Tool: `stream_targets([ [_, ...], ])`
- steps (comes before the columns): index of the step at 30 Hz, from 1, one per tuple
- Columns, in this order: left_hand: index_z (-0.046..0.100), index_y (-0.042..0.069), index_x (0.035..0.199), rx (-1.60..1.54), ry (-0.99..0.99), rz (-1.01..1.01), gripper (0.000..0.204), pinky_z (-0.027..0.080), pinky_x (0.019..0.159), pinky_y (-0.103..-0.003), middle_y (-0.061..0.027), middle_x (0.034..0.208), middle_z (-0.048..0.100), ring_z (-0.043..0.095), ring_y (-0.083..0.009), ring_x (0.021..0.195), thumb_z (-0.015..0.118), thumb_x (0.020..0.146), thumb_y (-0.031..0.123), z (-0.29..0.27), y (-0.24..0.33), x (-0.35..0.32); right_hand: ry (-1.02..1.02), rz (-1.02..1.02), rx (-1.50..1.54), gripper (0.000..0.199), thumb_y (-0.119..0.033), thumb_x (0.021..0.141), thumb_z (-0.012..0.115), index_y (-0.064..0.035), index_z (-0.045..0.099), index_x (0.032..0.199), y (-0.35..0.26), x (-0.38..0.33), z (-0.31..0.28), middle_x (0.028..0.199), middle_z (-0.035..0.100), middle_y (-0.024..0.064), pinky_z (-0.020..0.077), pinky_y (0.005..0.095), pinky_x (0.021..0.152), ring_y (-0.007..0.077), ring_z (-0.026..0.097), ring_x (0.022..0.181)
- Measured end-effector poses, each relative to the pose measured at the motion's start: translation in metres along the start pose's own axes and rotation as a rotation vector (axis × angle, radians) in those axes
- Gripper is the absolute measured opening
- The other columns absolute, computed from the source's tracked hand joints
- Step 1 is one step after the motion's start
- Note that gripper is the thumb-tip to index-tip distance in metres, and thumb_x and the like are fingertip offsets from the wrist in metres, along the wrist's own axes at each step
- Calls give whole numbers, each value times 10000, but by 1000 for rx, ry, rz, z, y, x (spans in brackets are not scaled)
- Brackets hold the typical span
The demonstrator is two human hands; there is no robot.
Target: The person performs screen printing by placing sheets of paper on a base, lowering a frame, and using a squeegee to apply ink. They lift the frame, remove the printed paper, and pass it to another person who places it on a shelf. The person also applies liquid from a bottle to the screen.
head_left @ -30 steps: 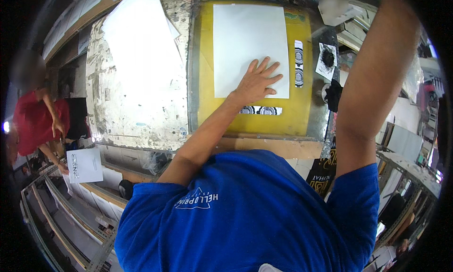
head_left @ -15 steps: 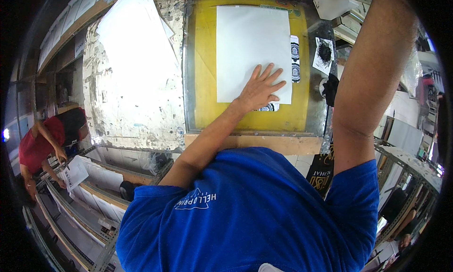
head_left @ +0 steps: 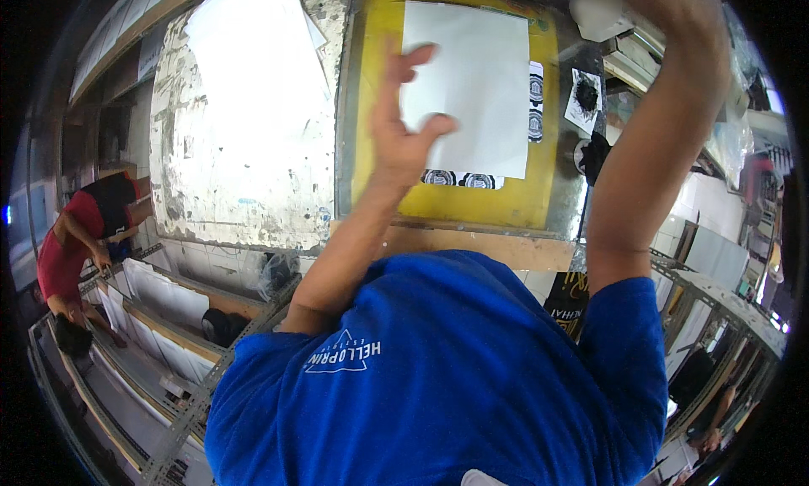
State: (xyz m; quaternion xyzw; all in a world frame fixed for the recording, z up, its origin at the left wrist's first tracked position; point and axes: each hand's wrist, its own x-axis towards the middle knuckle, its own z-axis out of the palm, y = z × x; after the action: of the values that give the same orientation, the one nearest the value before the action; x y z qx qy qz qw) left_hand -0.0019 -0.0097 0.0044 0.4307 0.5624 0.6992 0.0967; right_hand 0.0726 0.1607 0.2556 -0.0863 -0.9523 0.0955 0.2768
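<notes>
A white sheet of paper (head_left: 484, 90) lies on the yellow screen-like panel (head_left: 497, 206). Strips with black round prints (head_left: 479, 181) stick out from under its near and right edges. Over the sheet's left edge is my left hand (head_left: 404, 115), lifted, thumb and fingers apart, nothing between them; motion blurs it a little. My right hand (head_left: 674, 5) reaches to the top edge of the view, beside a blurred pale rounded object (head_left: 597, 12). Its fingers are cut off and smeared, so any hold is hidden.
Left of the panel, a stack of white sheets (head_left: 244, 73) covers part of a paint-stained tabletop (head_left: 202, 216). A card with a black smear (head_left: 583, 98) and a black cloth-like bundle (head_left: 597, 157) sit on the right. A person in red (head_left: 80, 233) bends over metal racks (head_left: 168, 334) at left.
My left hand has come up off the sheet and moved left, uncovering more of the lower printed strip. My right forearm has swung, bringing the hand into view at the top.
</notes>
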Motion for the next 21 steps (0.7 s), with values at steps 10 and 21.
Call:
stream_targets([
  [10,390,-101,1510,-117,229,-520,1042,478,1073,-371,-191,1398,593,588,-232,1254,934,631,34,-97,7,-108,-26,232,80,541,-198,745,797,-265,731,1278,-30,-163,102,826,627,108,516,411,693,310,613,712],
  [21,616,55,1388,802,-83,-244,945,331,1131,-482,-198,1548,437,389,-399,1364,935,518,239,-117,-56,-167,-466,337,-19,768,-133,676,806,-228,593,1409,-15,-239,219,1071,582,90,358,494,960,283,553,1058],
])
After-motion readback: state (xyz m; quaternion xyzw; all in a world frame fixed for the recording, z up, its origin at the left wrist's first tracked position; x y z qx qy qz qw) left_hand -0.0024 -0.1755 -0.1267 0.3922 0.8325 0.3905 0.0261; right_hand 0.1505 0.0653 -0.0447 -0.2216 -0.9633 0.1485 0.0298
